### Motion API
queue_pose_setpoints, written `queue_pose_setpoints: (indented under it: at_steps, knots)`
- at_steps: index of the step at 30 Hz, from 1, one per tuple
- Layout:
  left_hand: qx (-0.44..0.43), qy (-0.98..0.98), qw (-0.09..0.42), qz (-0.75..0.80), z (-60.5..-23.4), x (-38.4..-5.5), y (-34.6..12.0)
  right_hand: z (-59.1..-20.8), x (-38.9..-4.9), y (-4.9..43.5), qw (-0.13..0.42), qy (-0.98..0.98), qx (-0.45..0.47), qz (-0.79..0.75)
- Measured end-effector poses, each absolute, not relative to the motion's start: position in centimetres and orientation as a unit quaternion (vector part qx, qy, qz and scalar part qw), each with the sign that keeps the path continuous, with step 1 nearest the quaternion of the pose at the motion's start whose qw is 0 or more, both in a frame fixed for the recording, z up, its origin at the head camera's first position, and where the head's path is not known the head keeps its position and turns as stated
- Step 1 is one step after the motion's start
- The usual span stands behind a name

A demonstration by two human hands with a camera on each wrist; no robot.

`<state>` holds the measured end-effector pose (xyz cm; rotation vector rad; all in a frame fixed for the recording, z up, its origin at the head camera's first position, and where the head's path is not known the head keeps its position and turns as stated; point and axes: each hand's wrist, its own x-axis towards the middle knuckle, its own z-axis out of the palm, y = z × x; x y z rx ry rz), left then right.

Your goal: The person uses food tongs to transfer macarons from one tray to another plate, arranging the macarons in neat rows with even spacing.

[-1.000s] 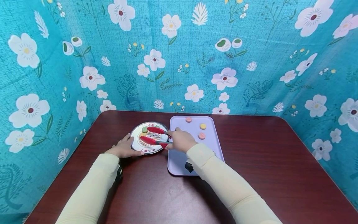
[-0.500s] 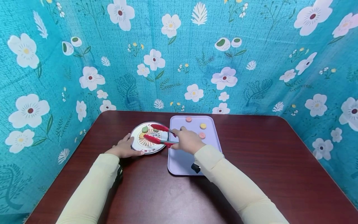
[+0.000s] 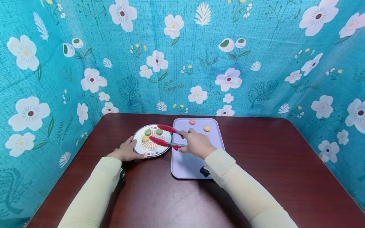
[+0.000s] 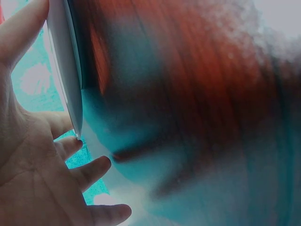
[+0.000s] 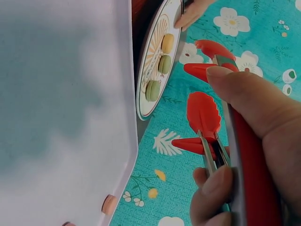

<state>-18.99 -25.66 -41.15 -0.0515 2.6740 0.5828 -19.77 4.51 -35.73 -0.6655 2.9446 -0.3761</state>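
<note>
Tongs [image 3: 160, 142] gripped in right hand [image 3: 197, 144]; plate [image 3: 163, 151] touched by spread left hand [image 3: 125, 151]; yellow macaron [image 3: 145, 138] between could be knocked by dipped tongs.

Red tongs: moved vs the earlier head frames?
Yes. In the head view, the tongs have shifted right, their tips now closer to the left edge of the tray, which hasn't moved.

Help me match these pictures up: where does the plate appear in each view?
Head: left of centre, beside the tray; plate.
Left wrist: upper left, seen nearly edge-on; plate.
Right wrist: upper middle, seen at a slant; plate.
Shared landmark: the left hand, at the plate's rim in all three.
</note>
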Motion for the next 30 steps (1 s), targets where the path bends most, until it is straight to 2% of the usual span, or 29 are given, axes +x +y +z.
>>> queue_pose_setpoints:
  at_steps: [30]
  knots:
    - [-0.013, 0.957, 0.199, 0.211, -41.2, -19.0, -25.7, -35.1, -19.2, 9.0, 0.023, 0.975, -0.182, -0.128]
